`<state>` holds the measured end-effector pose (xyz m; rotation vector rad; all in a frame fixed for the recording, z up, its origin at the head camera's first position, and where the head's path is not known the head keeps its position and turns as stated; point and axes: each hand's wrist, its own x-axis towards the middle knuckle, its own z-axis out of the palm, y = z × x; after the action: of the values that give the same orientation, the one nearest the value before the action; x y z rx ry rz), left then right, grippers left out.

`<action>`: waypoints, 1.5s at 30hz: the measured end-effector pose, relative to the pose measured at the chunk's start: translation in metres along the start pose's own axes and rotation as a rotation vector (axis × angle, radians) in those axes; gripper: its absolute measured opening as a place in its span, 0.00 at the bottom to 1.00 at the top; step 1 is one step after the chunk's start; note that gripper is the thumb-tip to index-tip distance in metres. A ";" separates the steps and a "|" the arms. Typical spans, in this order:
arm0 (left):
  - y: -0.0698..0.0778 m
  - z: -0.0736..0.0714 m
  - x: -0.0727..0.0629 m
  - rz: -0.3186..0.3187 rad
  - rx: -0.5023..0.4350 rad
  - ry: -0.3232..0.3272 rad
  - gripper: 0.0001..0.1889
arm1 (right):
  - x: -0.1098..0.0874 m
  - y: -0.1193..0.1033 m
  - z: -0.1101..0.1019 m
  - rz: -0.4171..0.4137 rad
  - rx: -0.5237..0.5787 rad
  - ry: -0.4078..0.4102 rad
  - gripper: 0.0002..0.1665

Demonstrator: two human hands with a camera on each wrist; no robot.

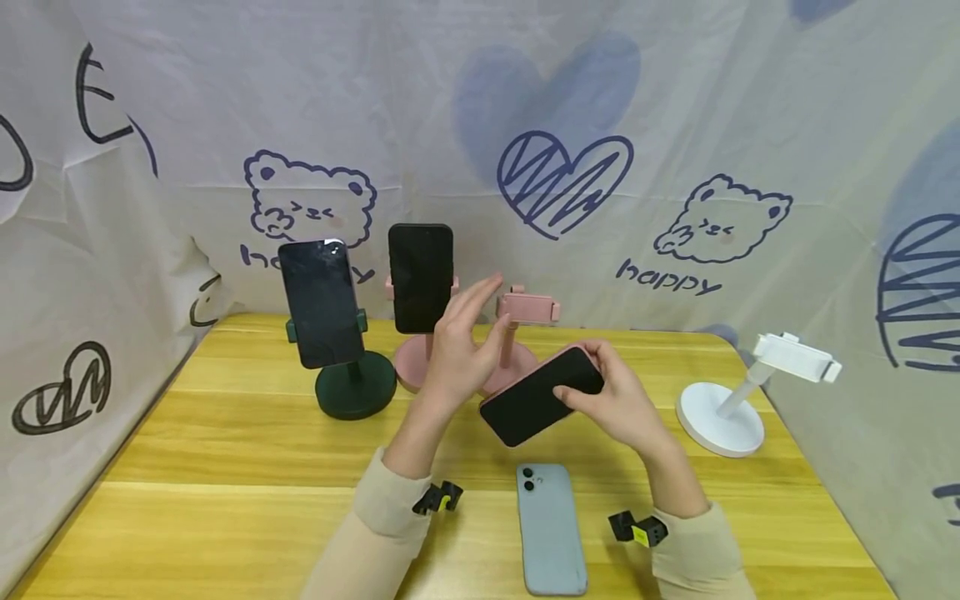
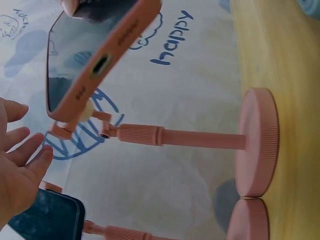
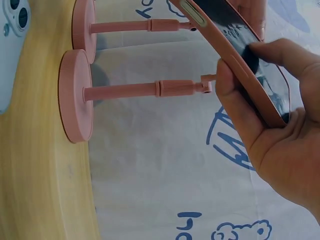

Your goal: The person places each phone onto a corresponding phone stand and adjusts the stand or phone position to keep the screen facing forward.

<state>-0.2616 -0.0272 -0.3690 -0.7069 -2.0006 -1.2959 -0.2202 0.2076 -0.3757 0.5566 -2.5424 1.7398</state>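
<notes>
My right hand (image 1: 624, 404) grips a phone in a pink case (image 1: 528, 402) by its right end, thumb on the dark screen and fingers behind. The phone tilts in front of a pink phone stand (image 1: 529, 308), overlapping its base in the head view. My left hand (image 1: 465, 354) is raised beside this stand's holder, fingers extended and holding nothing. In the left wrist view, its fingertips (image 2: 46, 152) are close to the pink holder (image 2: 62, 131). The right wrist view shows the stand's round base (image 3: 76, 97) and post (image 3: 122, 91).
At the left a green stand (image 1: 356, 387) bears a dark phone (image 1: 321, 304). Another pink stand (image 1: 408, 367) bears a black phone (image 1: 422, 279). A white stand (image 1: 722, 421) is at the right. A pale blue phone (image 1: 552, 533) lies screen down on the wooden table (image 1: 225, 500).
</notes>
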 end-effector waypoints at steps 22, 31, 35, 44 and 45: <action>0.019 -0.010 -0.001 0.018 -0.025 -0.443 0.14 | -0.005 -0.017 0.004 -0.111 0.145 0.319 0.32; 0.019 -0.009 -0.001 0.015 -0.052 -0.466 0.11 | -0.007 -0.021 0.005 -0.132 0.173 0.343 0.31; 0.021 -0.008 -0.001 0.049 -0.084 -0.441 0.10 | -0.009 -0.022 0.006 -0.146 0.212 0.396 0.31; 0.023 -0.002 -0.005 0.078 -0.164 -0.335 0.08 | -0.007 -0.025 0.016 -0.219 0.400 0.522 0.29; 0.022 -0.001 -0.005 0.080 -0.178 -0.319 0.08 | -0.007 -0.025 0.018 -0.226 0.427 0.533 0.29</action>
<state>-0.2415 -0.0204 -0.3597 -1.1281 -2.0932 -1.3945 -0.2031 0.1854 -0.3610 0.3080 -1.7036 2.0118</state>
